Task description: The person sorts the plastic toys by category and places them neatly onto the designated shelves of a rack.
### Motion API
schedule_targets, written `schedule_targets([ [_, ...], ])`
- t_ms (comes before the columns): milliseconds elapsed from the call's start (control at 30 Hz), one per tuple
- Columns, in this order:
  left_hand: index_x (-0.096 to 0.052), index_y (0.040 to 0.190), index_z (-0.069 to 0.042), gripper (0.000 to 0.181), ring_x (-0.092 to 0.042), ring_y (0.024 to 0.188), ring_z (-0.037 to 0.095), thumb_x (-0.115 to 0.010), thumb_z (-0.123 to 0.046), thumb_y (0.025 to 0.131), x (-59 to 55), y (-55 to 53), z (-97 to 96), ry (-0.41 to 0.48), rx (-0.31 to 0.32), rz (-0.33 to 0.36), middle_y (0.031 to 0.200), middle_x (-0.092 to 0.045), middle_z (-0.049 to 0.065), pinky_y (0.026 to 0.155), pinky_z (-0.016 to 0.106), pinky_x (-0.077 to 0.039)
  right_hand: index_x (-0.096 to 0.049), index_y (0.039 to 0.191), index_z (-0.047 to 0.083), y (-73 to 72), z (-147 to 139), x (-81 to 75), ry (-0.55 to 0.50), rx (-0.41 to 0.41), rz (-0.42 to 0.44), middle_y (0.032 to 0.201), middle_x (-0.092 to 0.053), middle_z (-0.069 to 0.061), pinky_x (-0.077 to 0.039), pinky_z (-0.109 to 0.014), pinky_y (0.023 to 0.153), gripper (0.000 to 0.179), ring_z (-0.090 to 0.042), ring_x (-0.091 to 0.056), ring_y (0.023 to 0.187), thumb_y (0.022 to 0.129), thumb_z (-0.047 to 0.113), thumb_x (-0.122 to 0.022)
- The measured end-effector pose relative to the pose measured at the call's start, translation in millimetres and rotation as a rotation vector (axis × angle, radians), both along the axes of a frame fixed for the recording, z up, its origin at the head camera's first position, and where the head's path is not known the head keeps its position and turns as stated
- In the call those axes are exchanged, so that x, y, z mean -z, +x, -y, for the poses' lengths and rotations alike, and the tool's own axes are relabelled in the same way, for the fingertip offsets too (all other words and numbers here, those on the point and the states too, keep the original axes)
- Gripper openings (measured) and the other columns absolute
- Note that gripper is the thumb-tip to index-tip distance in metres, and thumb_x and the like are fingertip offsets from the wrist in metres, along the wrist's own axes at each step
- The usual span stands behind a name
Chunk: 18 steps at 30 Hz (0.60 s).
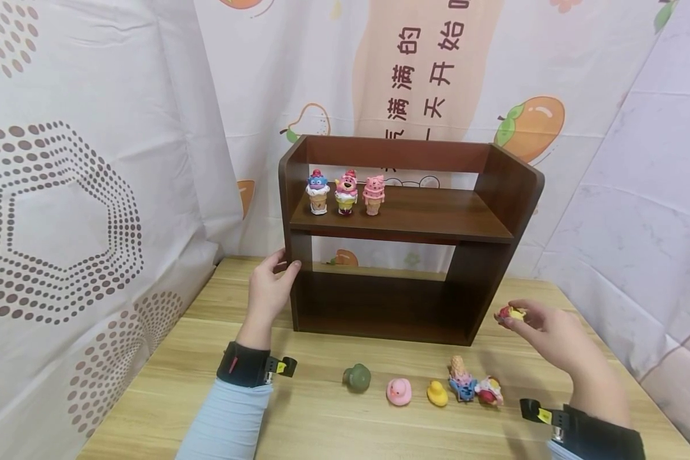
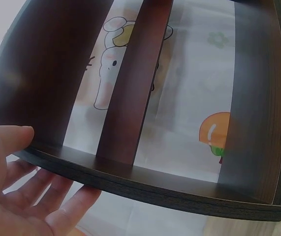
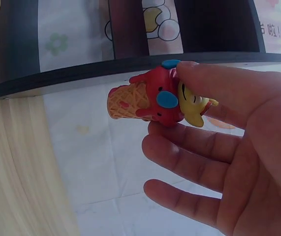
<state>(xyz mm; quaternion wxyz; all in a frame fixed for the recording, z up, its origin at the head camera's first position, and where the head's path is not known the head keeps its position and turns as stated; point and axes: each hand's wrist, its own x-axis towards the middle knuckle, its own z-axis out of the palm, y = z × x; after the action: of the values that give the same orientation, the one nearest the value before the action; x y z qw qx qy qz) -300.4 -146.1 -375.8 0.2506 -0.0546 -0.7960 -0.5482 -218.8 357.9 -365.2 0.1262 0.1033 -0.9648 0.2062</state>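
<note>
My left hand (image 1: 269, 284) holds the left side panel of a dark brown two-tier shelf (image 1: 402, 230). In the left wrist view the thumb lies on the inner face and the fingers (image 2: 64, 194) are outside. To the right of the shelf, my right hand (image 1: 552, 329) pinches an ice-cream-cone figurine (image 3: 152, 98) between thumb and fingers. It has a waffle cone, red icing with blue dots and a yellow head. On the upper tier stand three cone figurines: a blue-faced one (image 1: 318, 191), a pink bear (image 1: 346, 193) and a pink cat-eared one (image 1: 374, 196).
In front of the shelf on the wooden table (image 1: 322, 434) lie a green toy (image 1: 357, 378), a pink duck (image 1: 399, 391), a yellow duck (image 1: 437, 393) and two cone figurines, one blue (image 1: 462, 383) and one red and white (image 1: 489, 391). A printed curtain (image 1: 253, 76) hangs behind.
</note>
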Motion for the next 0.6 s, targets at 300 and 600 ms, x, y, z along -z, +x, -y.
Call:
schedule_targets([
  [300, -0.066, 0.134, -0.003, 0.043, -0.065, 0.115, 0.035, -0.070, -0.022, 0.096, -0.3, 0.8, -0.1, 0.004, -0.004, 0.007, 0.126, -0.068, 0.017, 0.094, 0.050, -0.055, -0.064, 0.124, 0.005, 1.6, 10.8, -3.7, -0.015, -0.004, -0.022, 0.095, -0.073, -0.018, -0.056, -0.059, 0.072, 0.042, -0.042, -0.069, 0.093, 0.097, 0.036, -0.071],
  [600, -0.065, 0.134, -0.002, 0.043, -0.065, 0.115, 0.035, -0.070, -0.022, 0.096, 0.4, -0.1, -0.2, 0.012, 0.005, 0.006, 0.126, -0.068, 0.018, 0.093, 0.050, -0.055, -0.063, 0.109, 0.008, 1.4, 20.8, -4.8, -0.054, -0.024, -0.039, 0.094, -0.073, -0.017, -0.058, -0.058, 0.072, 0.030, -0.036, -0.072, 0.087, 0.094, 0.031, -0.075],
])
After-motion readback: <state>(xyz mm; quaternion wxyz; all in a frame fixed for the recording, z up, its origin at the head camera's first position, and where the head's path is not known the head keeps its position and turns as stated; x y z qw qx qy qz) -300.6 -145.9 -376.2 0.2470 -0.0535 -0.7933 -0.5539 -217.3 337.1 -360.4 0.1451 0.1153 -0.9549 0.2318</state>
